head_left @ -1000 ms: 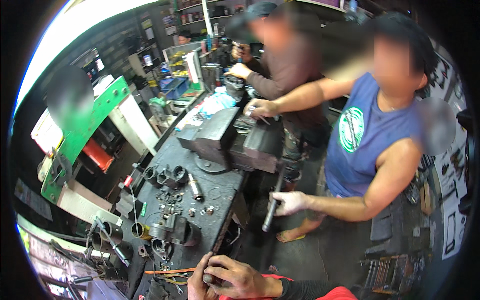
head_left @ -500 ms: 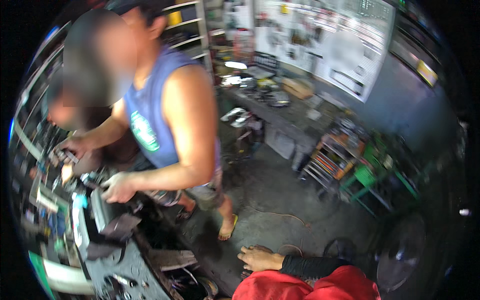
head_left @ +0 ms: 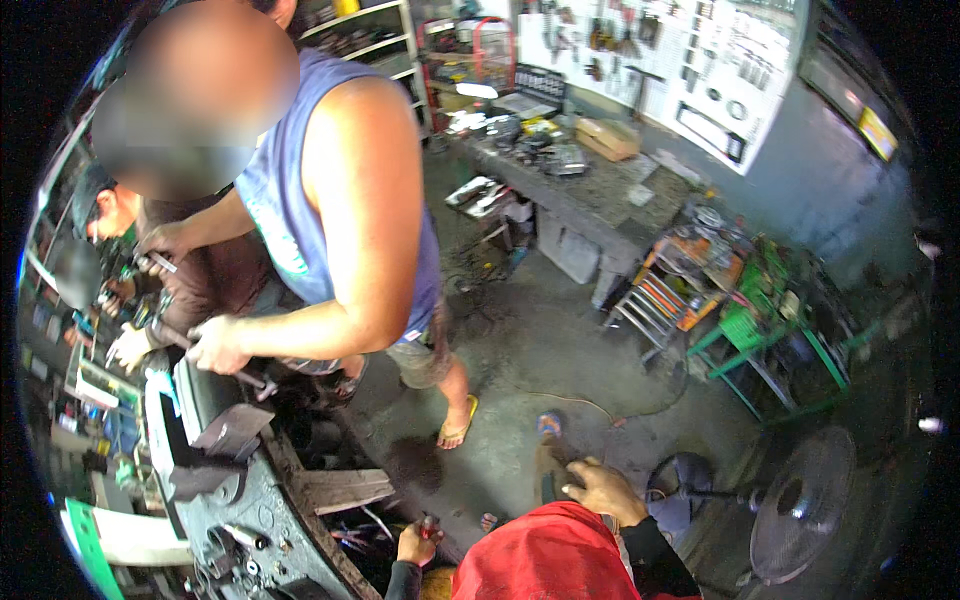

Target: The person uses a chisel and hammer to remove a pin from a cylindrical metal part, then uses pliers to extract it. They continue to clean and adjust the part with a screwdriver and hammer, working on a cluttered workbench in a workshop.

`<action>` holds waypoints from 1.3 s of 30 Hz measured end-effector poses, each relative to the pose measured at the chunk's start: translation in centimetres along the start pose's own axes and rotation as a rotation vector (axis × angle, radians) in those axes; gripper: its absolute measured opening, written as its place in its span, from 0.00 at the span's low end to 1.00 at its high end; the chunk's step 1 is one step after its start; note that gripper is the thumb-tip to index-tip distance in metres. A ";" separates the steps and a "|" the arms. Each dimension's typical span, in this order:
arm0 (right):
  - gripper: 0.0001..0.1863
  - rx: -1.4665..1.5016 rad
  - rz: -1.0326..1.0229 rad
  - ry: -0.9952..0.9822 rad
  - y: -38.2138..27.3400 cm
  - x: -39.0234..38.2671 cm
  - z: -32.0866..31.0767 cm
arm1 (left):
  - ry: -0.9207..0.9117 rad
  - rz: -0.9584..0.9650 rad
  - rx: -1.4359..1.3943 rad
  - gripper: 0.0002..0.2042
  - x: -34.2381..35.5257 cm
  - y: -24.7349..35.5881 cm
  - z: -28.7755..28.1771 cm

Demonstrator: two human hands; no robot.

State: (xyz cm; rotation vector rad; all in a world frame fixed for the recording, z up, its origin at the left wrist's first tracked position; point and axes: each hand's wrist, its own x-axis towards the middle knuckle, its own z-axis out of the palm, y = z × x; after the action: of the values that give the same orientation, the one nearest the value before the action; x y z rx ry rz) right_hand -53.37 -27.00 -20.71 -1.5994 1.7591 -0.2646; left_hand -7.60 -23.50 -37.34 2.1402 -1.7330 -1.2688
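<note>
My left hand (head_left: 418,543) is at the lower edge, closed around a small red-handled tool (head_left: 430,527) whose kind I cannot make out. It is next to a worn wooden block (head_left: 345,490) and some cables at the side of a large grey-black metal part (head_left: 245,520). My right hand (head_left: 608,492), in a black sleeve, hangs open over my leg with its fingers apart, holding nothing. Red cloth (head_left: 545,560) fills the space between my arms. At the left, a co-worker in a blue sleeveless shirt grips a long metal bar tool (head_left: 255,383) over the dark part.
A second person bends over the work at far left. A standing fan (head_left: 805,505) is at lower right. Behind are a cluttered workbench (head_left: 610,200), a green metal stand (head_left: 745,335), a drawer rack (head_left: 655,310) and a pegboard of tools (head_left: 700,75). A cord (head_left: 590,402) lies across the floor.
My view has shifted. My left hand has come into sight with the red-handled tool, and my right hand is farther right. The co-worker's bar tool now shows across the dark part.
</note>
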 end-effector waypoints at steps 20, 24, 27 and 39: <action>0.25 -0.449 -0.346 -0.183 15.2 37.5 -30.9 | 0.161 -0.855 -0.455 0.22 8.6 23.5 14.0; 0.24 -0.353 -0.479 -0.146 8.1 46.7 -33.4 | 0.108 -0.871 -0.472 0.16 11.2 27.9 19.1; 0.24 -0.186 -0.361 -0.243 2.8 52.4 -33.6 | 0.155 -0.789 -0.302 0.14 15.3 29.8 22.2; 0.28 -0.444 -0.225 -0.427 9.1 64.1 -35.3 | -0.158 -0.772 -0.155 0.27 32.5 32.0 15.4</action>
State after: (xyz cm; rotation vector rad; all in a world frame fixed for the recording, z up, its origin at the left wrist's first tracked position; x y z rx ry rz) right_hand -79.94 -95.65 -24.99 -1.9917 1.3635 0.3690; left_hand -41.95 -55.93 -46.70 2.7718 -0.7820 -1.6838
